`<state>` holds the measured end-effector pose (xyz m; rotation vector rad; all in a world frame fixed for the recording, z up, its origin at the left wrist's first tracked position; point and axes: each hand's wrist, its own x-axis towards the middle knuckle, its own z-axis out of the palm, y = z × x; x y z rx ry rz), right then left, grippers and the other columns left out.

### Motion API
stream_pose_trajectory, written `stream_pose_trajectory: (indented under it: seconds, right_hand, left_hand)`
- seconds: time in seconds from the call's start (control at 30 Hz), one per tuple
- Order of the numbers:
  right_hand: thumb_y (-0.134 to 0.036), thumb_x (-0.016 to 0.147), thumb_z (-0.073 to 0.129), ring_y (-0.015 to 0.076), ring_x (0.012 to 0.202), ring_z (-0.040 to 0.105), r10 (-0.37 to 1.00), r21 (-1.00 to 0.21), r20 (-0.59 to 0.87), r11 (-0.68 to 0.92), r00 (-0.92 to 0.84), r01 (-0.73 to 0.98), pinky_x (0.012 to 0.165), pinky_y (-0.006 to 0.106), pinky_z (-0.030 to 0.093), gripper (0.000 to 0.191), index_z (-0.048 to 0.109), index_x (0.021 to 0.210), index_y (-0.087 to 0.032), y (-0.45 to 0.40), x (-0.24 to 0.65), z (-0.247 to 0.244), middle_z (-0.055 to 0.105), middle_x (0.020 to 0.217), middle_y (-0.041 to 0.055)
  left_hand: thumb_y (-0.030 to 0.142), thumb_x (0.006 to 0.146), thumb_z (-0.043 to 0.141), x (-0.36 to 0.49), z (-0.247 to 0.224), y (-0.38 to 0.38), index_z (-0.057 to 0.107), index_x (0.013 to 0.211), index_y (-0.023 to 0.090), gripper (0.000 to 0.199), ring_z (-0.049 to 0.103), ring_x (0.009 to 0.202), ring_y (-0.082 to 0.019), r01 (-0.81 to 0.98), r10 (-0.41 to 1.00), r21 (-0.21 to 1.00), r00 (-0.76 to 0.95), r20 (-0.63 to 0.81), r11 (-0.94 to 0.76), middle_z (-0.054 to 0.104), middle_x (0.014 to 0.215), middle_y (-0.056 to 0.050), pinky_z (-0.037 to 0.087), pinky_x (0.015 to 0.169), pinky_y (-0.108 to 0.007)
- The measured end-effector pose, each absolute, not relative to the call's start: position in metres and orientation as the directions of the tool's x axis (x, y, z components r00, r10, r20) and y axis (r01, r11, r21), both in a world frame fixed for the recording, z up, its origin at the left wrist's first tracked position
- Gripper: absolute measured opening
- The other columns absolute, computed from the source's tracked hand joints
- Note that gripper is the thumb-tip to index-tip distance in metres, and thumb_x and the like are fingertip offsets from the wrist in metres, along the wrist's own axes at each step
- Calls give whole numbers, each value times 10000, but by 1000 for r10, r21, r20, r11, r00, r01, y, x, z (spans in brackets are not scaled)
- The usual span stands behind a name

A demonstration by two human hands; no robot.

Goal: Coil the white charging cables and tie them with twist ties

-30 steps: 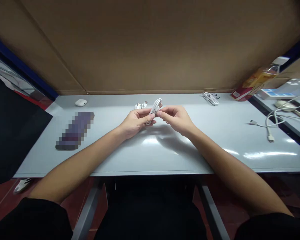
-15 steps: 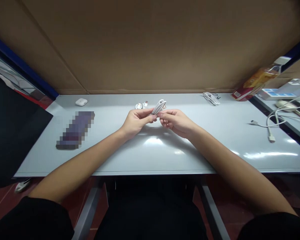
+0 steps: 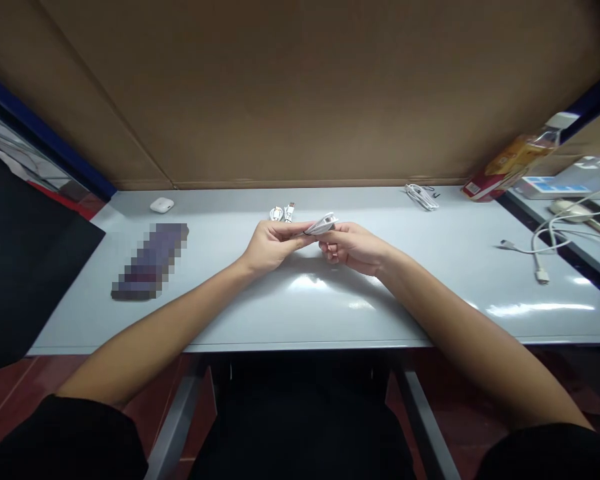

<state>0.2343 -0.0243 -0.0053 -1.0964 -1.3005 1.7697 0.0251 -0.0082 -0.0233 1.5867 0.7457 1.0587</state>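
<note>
A coiled white cable (image 3: 323, 224) with a dark tie round it is held between my two hands, above the middle of the grey-white table (image 3: 260, 313). My left hand (image 3: 275, 245) pinches the coil's left end between thumb and fingers. At its right end, the fingers of my right hand (image 3: 353, 247) are closed on the cable, the lower ones curled. Just behind my left hand lie two small bundled white cables (image 3: 277, 213) with plugs showing.
On the left are a white earphone case (image 3: 162, 205) and a pixelated dark object (image 3: 153, 260). Another coiled cable (image 3: 422, 197) lies at the back right, near a tilted bottle (image 3: 513, 163). A loose white cable (image 3: 541, 257) trails at the far right.
The coiled cable has tipped over to the right and lies flatter between my hands. My left fingers have stretched slightly rightward along it.
</note>
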Motion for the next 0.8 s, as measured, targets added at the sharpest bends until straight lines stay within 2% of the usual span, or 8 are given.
stream_pose_trajectory:
  seconds: [0.13, 0.3, 0.43, 0.53, 0.67, 0.8]
  right_hand:
    - [-362, 767, 834, 101, 599, 412, 885, -975, -189, -222, -426, -29, 554, 258, 338, 264, 633, 749, -192, -26, 232, -3, 521, 688, -24]
    - [-391, 824, 786, 109, 571, 425, 925, -991, -130, -126, -358, 34, 556, 276, 345, 276, 617, 725, -196, -28, 226, -4, 505, 652, -30]
    - [-371, 877, 715, 140, 569, 461, 963, -983, -87, -41, -254, 180, 540, 289, 334, 210, 647, 764, -208, -28, 224, -7, 541, 624, -16]
    - [-381, 906, 660, 152, 566, 472, 981, -947, -3, 59, -194, 315, 537, 296, 336, 194, 672, 813, -210, -27, 223, -10, 573, 626, -10]
    - [-386, 928, 611, 165, 627, 511, 970, -879, 170, 228, -171, 419, 599, 302, 372, 211, 646, 815, -212, -26, 221, -15, 620, 690, 6]
    - [-296, 942, 552, 179, 677, 517, 924, -758, 318, 382, -212, 528, 666, 319, 379, 183, 597, 779, -227, -26, 219, -17, 635, 744, 19]
  left_hand:
    - [417, 808, 859, 24, -23, -8, 823, 1146, 223, 391, 722, 1169, -322, -12, 871, 954, 405, 278, -299, 792, 1193, -72, 523, 1107, -514]
    - [418, 852, 822, 24, -25, -6, 808, 1198, 241, 389, 745, 1074, -272, -20, 861, 958, 433, 267, -287, 801, 1171, -76, 560, 1019, -430]
    - [487, 899, 754, 23, -24, -4, 783, 1259, 226, 445, 732, 939, -216, 11, 875, 978, 450, 181, -208, 794, 1153, -87, 575, 937, -398]
    - [504, 889, 763, 23, -26, -3, 784, 1251, 216, 464, 719, 894, -190, -13, 886, 993, 450, 109, -115, 779, 1169, -98, 581, 894, -371]
    - [502, 848, 812, 26, -30, -2, 805, 1137, 178, 435, 730, 886, -186, -89, 896, 994, 443, -16, 61, 776, 1097, -104, 600, 899, -369]
    - [485, 839, 830, 26, -30, -4, 789, 1069, 163, 397, 733, 901, -183, -104, 872, 985, 485, -72, 139, 767, 1041, -93, 609, 923, -383]
